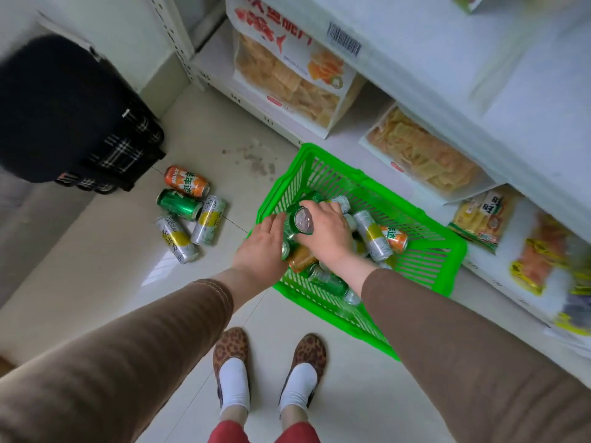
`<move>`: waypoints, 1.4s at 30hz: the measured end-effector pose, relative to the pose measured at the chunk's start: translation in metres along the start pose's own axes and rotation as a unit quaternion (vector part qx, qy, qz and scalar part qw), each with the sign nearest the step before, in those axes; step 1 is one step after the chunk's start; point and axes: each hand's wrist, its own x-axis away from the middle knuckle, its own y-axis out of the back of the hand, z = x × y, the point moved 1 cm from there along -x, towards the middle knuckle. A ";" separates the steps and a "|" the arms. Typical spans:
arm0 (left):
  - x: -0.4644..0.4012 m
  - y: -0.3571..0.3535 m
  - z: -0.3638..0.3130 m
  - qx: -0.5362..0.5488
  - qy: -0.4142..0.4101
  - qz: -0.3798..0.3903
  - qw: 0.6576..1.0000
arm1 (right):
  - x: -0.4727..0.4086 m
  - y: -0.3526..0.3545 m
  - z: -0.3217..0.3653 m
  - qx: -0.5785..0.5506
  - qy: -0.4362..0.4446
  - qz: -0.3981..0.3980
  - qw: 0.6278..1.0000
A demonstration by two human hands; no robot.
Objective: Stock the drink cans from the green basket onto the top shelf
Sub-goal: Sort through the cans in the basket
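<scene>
Pick-up step: over the green basket (425, 266) on the floor, the right hand (329, 233) gripped a green can (295, 223) while the left hand (263, 247), fingers straight, steadied it; lifting toward the top shelf likely followed.

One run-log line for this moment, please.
stage: picking | right hand: grips green drink can | left hand: flat against it | over green plastic basket

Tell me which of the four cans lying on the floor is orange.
The orange can, farthest from the feet and closest to the black bag. Below it lie a green can and two silver-and-yellow ones.
</scene>
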 end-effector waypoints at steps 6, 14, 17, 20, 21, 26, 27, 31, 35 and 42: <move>0.078 0.165 -0.079 0.029 -0.045 -0.075 0.996 | 0.076 0.205 0.061 -0.098 -0.028 -0.087 0.991; 0.207 0.374 -0.187 0.055 -0.171 -0.198 0.964 | 0.200 0.471 0.166 -0.183 -0.012 -0.215 0.959; 0.235 0.426 -0.223 0.047 -0.215 -0.236 0.946 | 0.227 0.542 0.185 -0.224 0.007 -0.263 0.939; 0.245 0.465 -0.259 0.045 -0.246 -0.270 0.930 | 0.233 0.596 0.188 -0.228 0.009 -0.304 0.925; 0.243 0.475 -0.270 0.039 -0.252 -0.276 0.927 | 0.231 0.611 0.186 -0.226 0.001 -0.311 0.923; 0.208 0.510 -0.326 0.020 -0.245 -0.288 0.926 | 0.198 0.662 0.161 -0.205 -0.045 -0.323 0.923; 0.197 0.516 -0.337 0.013 -0.242 -0.291 0.925 | 0.187 0.669 0.153 -0.203 -0.047 -0.326 0.922; 0.146 0.536 -0.378 0.001 -0.226 -0.286 0.931 | 0.135 0.695 0.125 -0.224 -0.052 -0.347 0.909; 0.096 0.553 -0.403 0.026 -0.196 -0.281 0.939 | 0.089 0.715 0.107 -0.252 -0.046 -0.376 0.891; 0.032 0.586 -0.428 0.046 -0.150 -0.294 0.943 | 0.016 0.749 0.084 -0.303 -0.070 -0.401 0.862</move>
